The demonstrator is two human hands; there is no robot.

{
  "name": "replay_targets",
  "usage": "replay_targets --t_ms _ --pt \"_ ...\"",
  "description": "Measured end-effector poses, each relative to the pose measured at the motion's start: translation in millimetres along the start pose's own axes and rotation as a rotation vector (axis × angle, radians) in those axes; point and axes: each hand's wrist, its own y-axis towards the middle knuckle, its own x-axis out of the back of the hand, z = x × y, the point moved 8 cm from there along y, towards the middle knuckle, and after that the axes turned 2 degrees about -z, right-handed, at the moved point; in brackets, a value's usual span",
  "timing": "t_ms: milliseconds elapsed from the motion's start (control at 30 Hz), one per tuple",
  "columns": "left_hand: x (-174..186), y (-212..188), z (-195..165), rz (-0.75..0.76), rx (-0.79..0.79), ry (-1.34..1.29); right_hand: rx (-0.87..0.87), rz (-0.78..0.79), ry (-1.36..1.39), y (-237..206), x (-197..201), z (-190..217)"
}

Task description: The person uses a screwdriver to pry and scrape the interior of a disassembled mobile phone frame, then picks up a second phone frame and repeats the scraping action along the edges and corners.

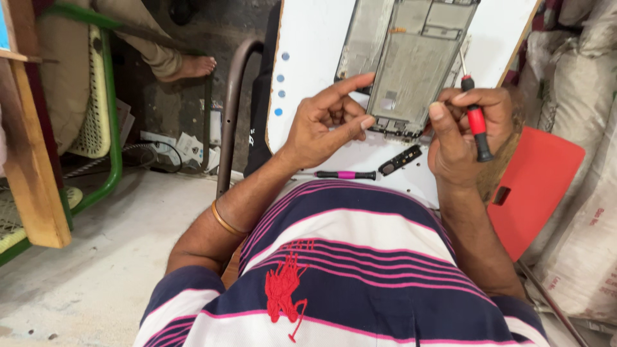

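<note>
Left hand (328,122) curled at the near left corner of the opened phone frame (411,64), thumb and forefinger pinched close at its bottom edge, steadying it; cannot tell whether anything tiny sits between the fingertips. Right hand (466,132) closed around a red-handled precision screwdriver (476,119), shaft pointing up and away, tip off the frame and idle beside its right edge. Frame lying on the white counter (308,38), tilted, bare metal midplate facing up, a second panel (363,35) tucked just beside it on the left. Nearer in, resting on the counter: a pink-banded black screwdriver (346,175) and a small black bracket (400,160), both just short of the striped shirt (360,257).

Risks from here, as a judgement. Loose bracket lying close to the near edge of the counter, so one nudge from a wrist could send it down to the floor (103,257), hard to find among the clutter. Same worry for the spare driver, round enough to roll. Driver tip held loosely near the frame's edge: a slip could scratch or gouge the connectors along the bottom. Frame held at one corner only, so a hard push might pivot or flex it. Any screw lifted out here likely to drop, with no tray in sight
</note>
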Motion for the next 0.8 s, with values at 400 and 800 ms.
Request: replay_targets --t_ms 400,800 --pt "-0.7 1.3 -3.4 -0.042 0.027 0.009 -0.027 0.022 0.013 3.3 -8.3 5.6" --pt "-25.0 22.0 -24.0 -0.057 -0.112 0.074 0.455 0.324 -0.707 1.3 -79.0 83.9"
